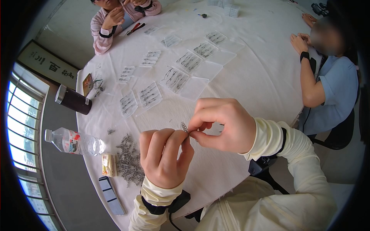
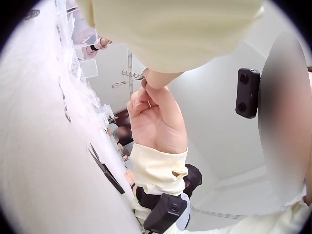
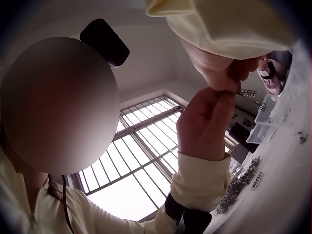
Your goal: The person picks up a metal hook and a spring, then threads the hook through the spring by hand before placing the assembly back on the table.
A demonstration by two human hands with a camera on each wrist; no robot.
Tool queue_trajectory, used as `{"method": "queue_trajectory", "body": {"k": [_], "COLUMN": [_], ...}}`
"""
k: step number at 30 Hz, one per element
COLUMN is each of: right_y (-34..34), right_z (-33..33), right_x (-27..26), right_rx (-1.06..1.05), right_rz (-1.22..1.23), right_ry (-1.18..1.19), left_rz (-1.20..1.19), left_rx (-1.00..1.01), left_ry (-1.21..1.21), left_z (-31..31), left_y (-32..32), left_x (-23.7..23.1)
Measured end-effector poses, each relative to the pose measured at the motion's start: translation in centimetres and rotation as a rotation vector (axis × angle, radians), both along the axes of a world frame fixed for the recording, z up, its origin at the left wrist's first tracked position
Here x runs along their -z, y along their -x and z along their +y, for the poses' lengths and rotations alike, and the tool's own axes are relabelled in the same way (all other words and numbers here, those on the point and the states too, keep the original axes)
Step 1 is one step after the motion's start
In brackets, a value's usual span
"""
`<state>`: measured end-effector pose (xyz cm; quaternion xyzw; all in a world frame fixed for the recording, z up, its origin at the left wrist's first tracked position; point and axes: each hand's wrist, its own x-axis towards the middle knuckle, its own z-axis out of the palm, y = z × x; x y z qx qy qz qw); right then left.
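Above the near part of the table, my left hand and right hand meet fingertip to fingertip. Thumb and forefinger of each pinch a small coiled wire spring, whose coils stick out past the fingertips. The right wrist view shows the spring from the side, with a thin wire loop close below it. In the left wrist view a hook-like wire piece hangs beside the coils. The pinched end is hidden by the fingers. A heap of wire springs lies left of my left hand.
Clear plastic cases with rows of hooked wire pieces cover the table's middle. At left are a water bottle, a dark flask, a small packet and a phone. Scissors lie on the cloth. Two people sit across.
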<state>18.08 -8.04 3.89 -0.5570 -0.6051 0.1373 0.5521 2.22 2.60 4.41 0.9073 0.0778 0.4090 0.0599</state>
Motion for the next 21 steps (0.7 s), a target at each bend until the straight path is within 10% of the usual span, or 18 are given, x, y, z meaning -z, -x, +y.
{"method": "queue_trajectory", "body": {"k": [21], "right_y": [-0.12], "right_z": [0.17], "right_x": [0.25], "right_rx": [-0.095], "right_rz": [0.187], "right_ry": [0.107], "left_rz": [0.032], "left_rx": [0.036], "left_ry": [0.423], "left_z": [0.01], "left_y": [0.2], "left_x": [0.16]}}
